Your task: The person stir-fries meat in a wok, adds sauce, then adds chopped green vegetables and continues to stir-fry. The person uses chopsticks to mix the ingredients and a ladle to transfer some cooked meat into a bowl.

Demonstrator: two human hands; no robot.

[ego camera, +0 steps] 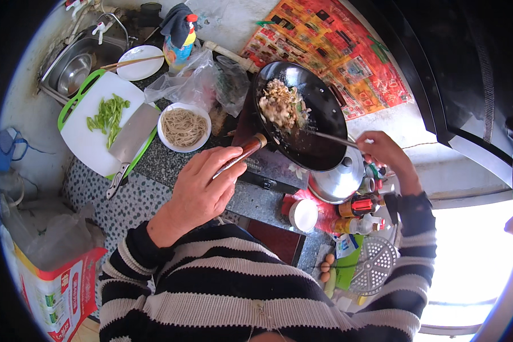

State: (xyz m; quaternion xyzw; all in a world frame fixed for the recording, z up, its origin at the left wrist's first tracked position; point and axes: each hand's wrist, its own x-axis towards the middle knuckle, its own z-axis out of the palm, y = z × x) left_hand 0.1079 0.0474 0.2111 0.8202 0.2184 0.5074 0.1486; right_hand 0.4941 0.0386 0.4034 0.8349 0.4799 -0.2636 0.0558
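Observation:
My left hand (205, 184) is closed around the wooden handle (248, 149) of a black wok (325, 102), which sits tilted on the stove. In my right hand (378, 149) is the thin metal shaft of a cooking utensil (331, 139); its head is hidden or blurred at the food. Browned, chopped food (282, 104), with what looks like meat and bits of green, lies on the wok's left side. Left of the wok stands a white bowl of noodles (184, 127). Beyond it, sliced green pepper (108, 115) and a cleaver (134, 132) rest on a green-edged cutting board (79, 137).
A sink (53, 79) with a metal bowl, a white plate (140, 70) with chopsticks, and plastic bags (192, 81) stand at the back left. Right of the stove are a metal lid (340, 181), sauce bottles (359, 205), a white bowl (303, 215), eggs (326, 267) and a perforated steamer plate (374, 265).

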